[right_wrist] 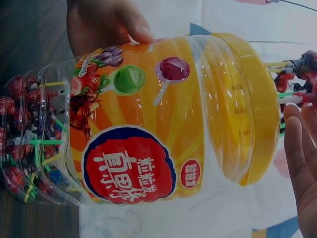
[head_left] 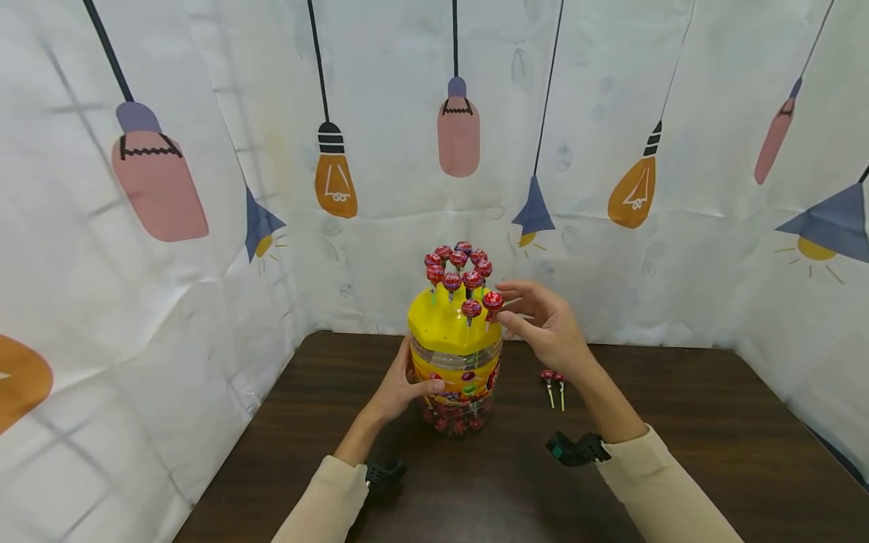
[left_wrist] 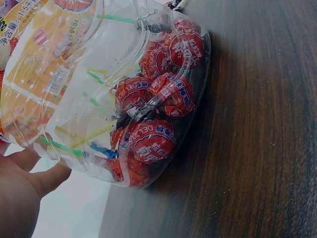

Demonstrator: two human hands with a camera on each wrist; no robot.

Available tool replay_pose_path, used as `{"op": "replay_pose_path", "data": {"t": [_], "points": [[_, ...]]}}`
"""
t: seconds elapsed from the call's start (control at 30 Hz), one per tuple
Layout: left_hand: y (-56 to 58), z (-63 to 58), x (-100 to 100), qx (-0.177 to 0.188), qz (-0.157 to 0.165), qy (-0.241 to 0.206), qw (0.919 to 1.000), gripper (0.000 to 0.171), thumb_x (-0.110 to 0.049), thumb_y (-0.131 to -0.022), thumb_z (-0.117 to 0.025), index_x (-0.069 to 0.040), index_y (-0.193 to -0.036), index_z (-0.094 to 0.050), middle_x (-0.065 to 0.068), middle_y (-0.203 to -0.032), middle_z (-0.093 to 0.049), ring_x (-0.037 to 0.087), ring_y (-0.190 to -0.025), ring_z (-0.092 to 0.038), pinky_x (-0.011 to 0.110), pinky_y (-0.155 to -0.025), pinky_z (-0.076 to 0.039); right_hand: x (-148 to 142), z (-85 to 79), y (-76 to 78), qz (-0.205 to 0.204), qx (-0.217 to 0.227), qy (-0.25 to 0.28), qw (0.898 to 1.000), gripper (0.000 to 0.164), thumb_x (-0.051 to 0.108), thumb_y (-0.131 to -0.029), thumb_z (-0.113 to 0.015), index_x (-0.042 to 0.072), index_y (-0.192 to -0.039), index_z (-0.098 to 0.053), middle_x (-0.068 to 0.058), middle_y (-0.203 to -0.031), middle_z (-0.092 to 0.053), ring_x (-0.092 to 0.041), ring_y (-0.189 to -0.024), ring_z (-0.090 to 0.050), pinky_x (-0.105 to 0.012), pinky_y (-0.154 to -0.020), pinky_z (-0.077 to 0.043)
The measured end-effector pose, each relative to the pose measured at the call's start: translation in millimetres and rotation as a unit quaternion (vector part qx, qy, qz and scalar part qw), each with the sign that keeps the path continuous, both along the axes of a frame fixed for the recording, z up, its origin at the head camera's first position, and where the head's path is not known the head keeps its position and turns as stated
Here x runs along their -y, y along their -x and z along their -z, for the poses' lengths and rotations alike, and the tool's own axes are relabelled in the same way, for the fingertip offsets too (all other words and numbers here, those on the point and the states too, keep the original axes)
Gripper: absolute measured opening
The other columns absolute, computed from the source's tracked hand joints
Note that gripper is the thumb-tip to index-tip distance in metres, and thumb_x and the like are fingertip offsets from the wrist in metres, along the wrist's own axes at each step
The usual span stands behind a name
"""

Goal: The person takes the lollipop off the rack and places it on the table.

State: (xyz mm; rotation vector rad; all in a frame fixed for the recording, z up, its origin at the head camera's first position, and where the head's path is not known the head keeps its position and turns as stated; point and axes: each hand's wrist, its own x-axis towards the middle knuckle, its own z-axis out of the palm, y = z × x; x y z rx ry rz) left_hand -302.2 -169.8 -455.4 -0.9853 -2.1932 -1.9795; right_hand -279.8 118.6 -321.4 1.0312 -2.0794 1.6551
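Note:
A clear plastic candy jar with a yellow lid and an orange label stands upright on the table. My left hand grips its left side, thumb across the label. Red-wrapped lollipops stand in a ring on the lid, sticks down in it. At the lid's right edge, my right hand has thumb and fingers loosely spread beside one red lollipop; whether a fingertip touches it is hard to tell. More wrapped lollipops lie inside the jar's bottom.
Two loose lollipops lie on the dark wooden table, to the right of the jar. Behind and at the sides hangs a white curtain printed with lamps and bulbs. Dark bands are on both wrists.

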Motion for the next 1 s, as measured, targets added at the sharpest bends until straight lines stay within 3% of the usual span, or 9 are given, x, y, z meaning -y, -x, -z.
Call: {"op": "replay_pose_path", "data": {"t": [0.23, 0.53, 0.77, 1.0], "points": [[-0.2, 0.5, 0, 0.005, -0.001, -0.001, 1.0000, 0.089, -0.030, -0.094, -0.074, -0.034, -0.160, -0.015, 0.004, -0.150, -0.045, 0.022, -0.132, -0.054, 0.042, -0.112, -0.046, 5, -1.5, 1.7, -0.003, 0.000, -0.010, 1.000, 0.039, 0.004, -0.098, -0.065, 0.006, -0.137, -0.060, -0.018, -0.123, -0.066, -0.017, -0.093, -0.072, -0.032, -0.072, -0.061], [-0.6, 0.5, -1, 0.005, -0.007, 0.002, 1.0000, 0.089, -0.032, -0.094, -0.074, -0.035, -0.161, -0.015, 0.003, -0.150, -0.045, 0.023, -0.133, -0.053, 0.048, -0.113, -0.045, 9, -1.2, 2.2, -0.010, -0.022, -0.010, 1.000, 0.039, 0.000, -0.098, -0.065, 0.005, -0.136, -0.061, -0.020, -0.112, -0.070, -0.018, -0.083, -0.070, -0.030, -0.069, -0.059], [-0.8, 1.0, -1, 0.004, -0.007, 0.000, 1.0000, 0.089, -0.031, -0.094, -0.074, -0.034, -0.161, -0.016, 0.005, -0.149, -0.045, 0.023, -0.132, -0.054, 0.049, -0.113, -0.046, 12, 0.5, 3.0, -0.006, -0.037, 0.000, 0.999, 0.036, 0.002, -0.098, -0.065, 0.002, -0.134, -0.062, -0.019, -0.109, -0.070, -0.018, -0.082, -0.067, -0.039, -0.068, -0.060], [-3.0, -1.7, -1, 0.007, -0.001, -0.003, 1.0000, 0.088, -0.032, -0.094, -0.074, -0.034, -0.160, -0.017, 0.005, -0.149, -0.046, 0.024, -0.132, -0.054, 0.050, -0.113, -0.045, 15, 0.5, 3.2, 0.008, -0.057, 0.025, 0.998, 0.037, -0.002, -0.098, -0.063, 0.001, -0.135, -0.061, -0.021, -0.104, -0.069, -0.016, -0.079, -0.065, -0.029, -0.065, -0.059]]}}
